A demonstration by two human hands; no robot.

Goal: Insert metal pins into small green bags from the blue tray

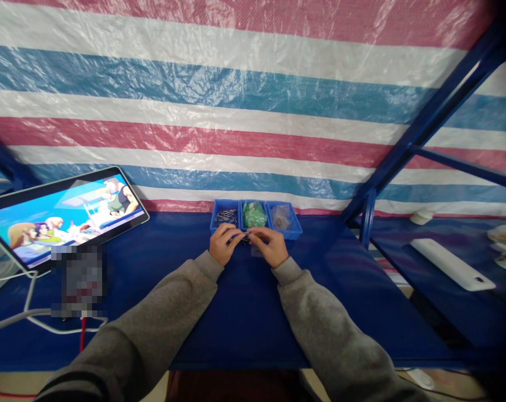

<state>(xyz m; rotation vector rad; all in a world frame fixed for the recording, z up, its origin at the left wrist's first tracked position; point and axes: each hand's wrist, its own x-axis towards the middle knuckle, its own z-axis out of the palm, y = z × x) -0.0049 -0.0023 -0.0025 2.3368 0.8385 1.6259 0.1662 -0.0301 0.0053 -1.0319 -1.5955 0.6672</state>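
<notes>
Both hands meet fingertip to fingertip just in front of three joined blue bins. My left hand [223, 244] is closed in a pinch, thumb against fingers. Opposite it, my right hand [273, 247] pinches the same way. A small dark piece shows between the fingertips, too small to name. Behind my left hand, the left blue bin [213, 215] holds many thin metal pieces that look like screws [226, 216]. Green plastic [255, 214] fills the middle bin. In the right bin lies a clear plastic bag [280, 218], its contents unclear. Something clear, perhaps plastic, lies below the fingertips.
A tablet [68, 215] showing a cartoon leans at the left, with white cables [29, 296] and a blurred-out object nearby. Blue metal posts [403, 145] rise at the right. Beyond them, a white oblong object [451, 263] rests on another blue table. Striped sheeting [236, 111] hangs behind.
</notes>
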